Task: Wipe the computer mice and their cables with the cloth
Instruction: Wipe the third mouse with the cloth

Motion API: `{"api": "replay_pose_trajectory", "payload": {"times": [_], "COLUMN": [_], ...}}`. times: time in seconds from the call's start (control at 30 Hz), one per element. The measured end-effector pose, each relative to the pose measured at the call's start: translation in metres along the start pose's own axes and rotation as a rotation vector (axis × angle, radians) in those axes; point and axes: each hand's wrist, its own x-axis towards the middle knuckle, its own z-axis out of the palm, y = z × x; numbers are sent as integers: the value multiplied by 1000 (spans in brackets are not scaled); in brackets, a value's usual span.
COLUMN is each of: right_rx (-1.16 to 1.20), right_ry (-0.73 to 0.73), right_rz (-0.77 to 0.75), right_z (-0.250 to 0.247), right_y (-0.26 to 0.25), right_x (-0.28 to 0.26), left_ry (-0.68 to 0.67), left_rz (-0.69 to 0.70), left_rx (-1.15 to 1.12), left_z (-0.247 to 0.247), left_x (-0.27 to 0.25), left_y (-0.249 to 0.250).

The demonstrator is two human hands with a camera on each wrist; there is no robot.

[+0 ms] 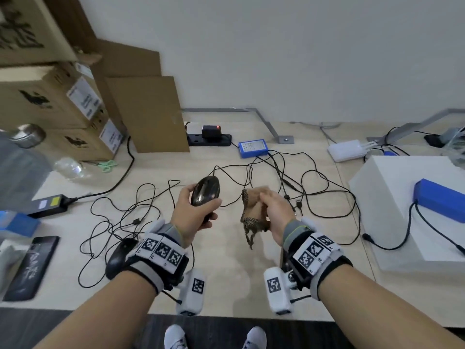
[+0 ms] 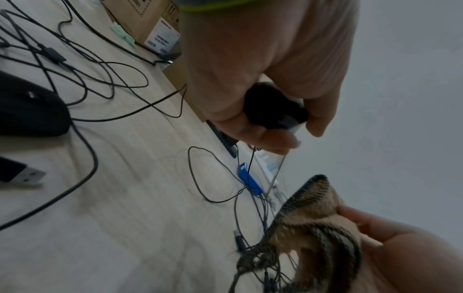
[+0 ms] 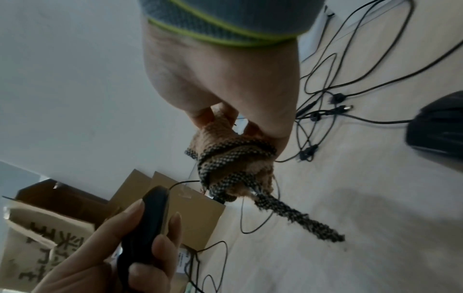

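Note:
My left hand [image 1: 195, 210] grips a glossy black mouse [image 1: 205, 193] lifted above the table, thumb over its top; the same mouse [image 2: 274, 108] [image 3: 148, 216] shows in both wrist views. Its thin black cable [image 1: 234, 178] runs off from the front end toward the tangle. My right hand [image 1: 273, 212] holds a bunched tan cloth with a dark checked border [image 1: 253, 212] [image 3: 233, 158] [image 2: 313, 224], a hand's width right of the mouse and apart from it. A second black mouse [image 1: 119, 255] [image 2: 30, 111] [image 3: 435, 126] lies on the table, partly behind my left wrist.
Loose black cables [image 1: 314, 187] sprawl over the light wooden table [image 1: 226, 273]. Cardboard boxes [image 1: 57, 109] stand back left, a power strip [image 1: 210, 139] and a blue box [image 1: 253, 148] at the back, a white box [image 1: 402, 210] right, a phone [image 1: 30, 265] and a power brick [image 1: 50, 205] left.

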Motion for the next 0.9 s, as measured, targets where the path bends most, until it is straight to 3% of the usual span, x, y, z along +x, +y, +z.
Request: {"api": "replay_pose_trajectory", "payload": {"times": [0.23,0.4,0.53,0.63,0.73,0.8,0.9], "right_rx": [-48,-327,-609,-820,-993,-1039,-857], "right_ry": [48,129,-141,-159,-199,-77,57], "right_rz": [-257,-561,-789,-1125,-1314,-1316,-1080], "right_z": [37,70,98,121,129,130,130], "right_y": [-48,-71,-70,-49,-37,-43,-64], "right_x": [-5,-32,-46,-53,-50,-37,-23], "left_ry": [-204,-262,-313,-242,-231,-265,-296], "left_rz": [-75,-63,-119,-164,-158,-150,-85], "left_rx": [-194,-234,-311,-501,-556,-512,-398], "left_z": [-6,-9,-6,-20,-34,-39,-38], "left_x": [-8,-7,-1,14,19,19,13], "left_y": [21,35,55,62,72,77,85]}}
